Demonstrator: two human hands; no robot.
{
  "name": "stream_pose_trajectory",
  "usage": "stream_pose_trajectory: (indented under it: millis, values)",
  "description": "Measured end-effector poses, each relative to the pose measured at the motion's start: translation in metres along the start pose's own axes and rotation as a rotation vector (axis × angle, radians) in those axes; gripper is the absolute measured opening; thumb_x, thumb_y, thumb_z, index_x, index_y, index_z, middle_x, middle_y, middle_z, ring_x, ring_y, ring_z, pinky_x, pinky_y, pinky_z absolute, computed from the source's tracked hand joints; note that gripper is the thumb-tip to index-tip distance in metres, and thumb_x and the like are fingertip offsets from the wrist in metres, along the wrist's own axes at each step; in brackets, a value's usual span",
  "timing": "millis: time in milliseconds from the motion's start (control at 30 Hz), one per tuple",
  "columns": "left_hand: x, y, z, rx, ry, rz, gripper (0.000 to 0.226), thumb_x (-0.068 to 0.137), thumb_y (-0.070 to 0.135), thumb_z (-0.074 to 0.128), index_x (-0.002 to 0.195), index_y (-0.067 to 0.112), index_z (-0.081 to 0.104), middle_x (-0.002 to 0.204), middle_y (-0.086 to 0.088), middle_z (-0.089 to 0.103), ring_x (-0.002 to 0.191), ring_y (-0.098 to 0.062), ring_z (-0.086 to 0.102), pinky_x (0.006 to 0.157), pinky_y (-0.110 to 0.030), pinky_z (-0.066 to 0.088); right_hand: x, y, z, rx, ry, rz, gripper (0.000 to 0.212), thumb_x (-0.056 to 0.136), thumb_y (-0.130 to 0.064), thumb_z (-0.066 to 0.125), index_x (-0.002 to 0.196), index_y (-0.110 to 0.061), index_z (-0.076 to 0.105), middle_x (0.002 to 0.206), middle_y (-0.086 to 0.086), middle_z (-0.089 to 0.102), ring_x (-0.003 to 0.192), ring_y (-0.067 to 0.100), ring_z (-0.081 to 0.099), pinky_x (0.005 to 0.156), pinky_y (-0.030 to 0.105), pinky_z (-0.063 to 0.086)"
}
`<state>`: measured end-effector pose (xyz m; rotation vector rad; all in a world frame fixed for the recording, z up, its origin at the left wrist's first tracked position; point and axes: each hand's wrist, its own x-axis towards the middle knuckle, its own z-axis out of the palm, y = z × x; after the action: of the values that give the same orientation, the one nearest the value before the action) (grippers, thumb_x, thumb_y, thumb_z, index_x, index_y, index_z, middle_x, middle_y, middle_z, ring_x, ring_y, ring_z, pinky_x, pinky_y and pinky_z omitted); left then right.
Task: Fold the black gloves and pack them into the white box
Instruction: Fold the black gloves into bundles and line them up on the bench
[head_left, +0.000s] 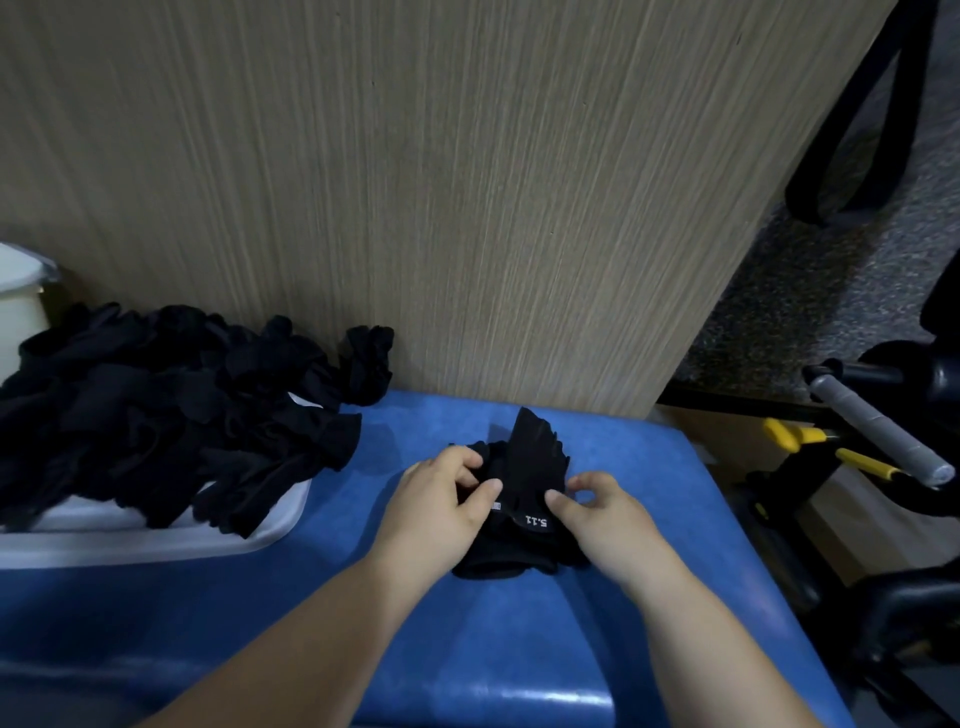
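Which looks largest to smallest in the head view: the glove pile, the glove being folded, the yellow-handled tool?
1. Glove pile
2. Glove being folded
3. Yellow-handled tool, though it is partly hidden.

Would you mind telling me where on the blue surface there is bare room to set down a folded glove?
Bare blue surface lies between the glove pile and the glove held by the left hand and right hand. More lies below the white tray. The tray itself is heaped.
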<state>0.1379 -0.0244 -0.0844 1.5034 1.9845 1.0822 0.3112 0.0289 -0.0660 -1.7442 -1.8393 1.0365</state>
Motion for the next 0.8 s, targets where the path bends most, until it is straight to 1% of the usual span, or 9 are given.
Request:
stream_pose_trajectory:
  millis: [100,167,300,400,500,567,633,733,800]
  values:
    - [0.000,0.000,0.002,-0.004,-0.076,-0.027,0.032,0.093,0.037,0.054,0.124,0.031,0.057,0.111,0.016,0.063,0.106,-0.005,0.054,0.086,-0.018,0.040,0.001,0.000,0.006,0.077,-0.001,-0.030,0.037,0.084,-0.042,0.067,0.115,-0.030,0.050,0.096,-0.002,0.063,0.084,0.014,0.061,0.069,0.025,0.046]
    - [0.000,-0.001,0.005,-0.063,-0.126,-0.070,0.034,0.092,0.038,0.055,0.126,0.030,0.058,0.118,0.011,0.064,0.108,-0.004,0.058,0.092,-0.021,0.045,-0.001,0.000,0.009,0.135,0.006,-0.084,0.037,0.083,-0.034,0.071,0.113,-0.032,0.050,0.088,-0.004,0.061,0.074,0.011,0.060,0.062,0.022,0.043]
    - [0.002,0.002,0.003,-0.263,-0.155,-0.161,0.033,0.087,0.044,0.062,0.115,0.025,0.063,0.107,0.014,0.067,0.096,-0.002,0.063,0.089,-0.022,0.050,-0.003,-0.002,0.015,0.218,0.052,-0.226,0.042,0.079,-0.015,0.075,0.109,-0.035,0.052,0.082,-0.010,0.063,0.070,0.007,0.061,0.062,0.020,0.047]
    - [0.004,0.002,0.000,-0.409,-0.149,-0.222,0.036,0.083,0.048,0.066,0.111,0.025,0.066,0.103,0.011,0.070,0.088,-0.001,0.067,0.083,-0.020,0.050,-0.003,-0.003,0.018,0.241,0.100,-0.338,0.044,0.077,-0.007,0.075,0.099,-0.041,0.056,0.073,-0.013,0.055,0.065,0.006,0.054,0.066,0.026,0.049]
    - [0.004,0.002,-0.003,-0.464,-0.146,-0.232,0.032,0.083,0.048,0.066,0.102,0.023,0.069,0.097,0.009,0.072,0.091,-0.004,0.065,0.074,-0.018,0.046,-0.003,-0.006,0.020,0.264,0.114,-0.440,0.047,0.072,-0.014,0.073,0.098,-0.049,0.057,0.086,-0.006,0.056,0.082,0.015,0.058,0.080,0.040,0.052]
    - [0.004,0.003,-0.004,-0.510,-0.155,-0.222,0.027,0.087,0.044,0.063,0.091,0.019,0.071,0.088,0.002,0.073,0.084,-0.009,0.067,0.069,-0.019,0.046,-0.003,-0.008,0.021,0.283,0.116,-0.484,0.047,0.069,-0.015,0.072,0.099,-0.048,0.059,0.096,-0.005,0.055,0.094,0.019,0.059,0.087,0.043,0.051]
    - [0.004,0.003,-0.005,-0.545,-0.150,-0.218,0.026,0.089,0.040,0.061,0.084,0.017,0.071,0.085,-0.002,0.074,0.080,-0.013,0.068,0.067,-0.022,0.049,-0.003,-0.010,0.022,0.324,0.115,-0.497,0.043,0.068,-0.017,0.075,0.097,-0.046,0.062,0.103,-0.006,0.054,0.097,0.020,0.062,0.087,0.040,0.053]
    - [0.003,0.004,-0.007,-0.548,-0.119,-0.215,0.023,0.092,0.035,0.060,0.083,0.017,0.071,0.084,0.003,0.074,0.079,-0.009,0.069,0.065,-0.018,0.049,-0.001,-0.009,0.024,0.420,0.116,-0.446,0.028,0.070,-0.033,0.072,0.095,-0.043,0.064,0.108,-0.003,0.058,0.094,0.027,0.064,0.081,0.041,0.055]
    - [0.004,0.003,-0.006,-0.522,-0.111,-0.206,0.020,0.092,0.032,0.059,0.085,0.017,0.070,0.085,0.003,0.074,0.081,-0.009,0.069,0.067,-0.020,0.052,0.003,-0.006,0.026,0.449,0.132,-0.401,0.022,0.077,-0.028,0.072,0.094,-0.041,0.065,0.108,0.000,0.060,0.093,0.029,0.064,0.084,0.045,0.055]
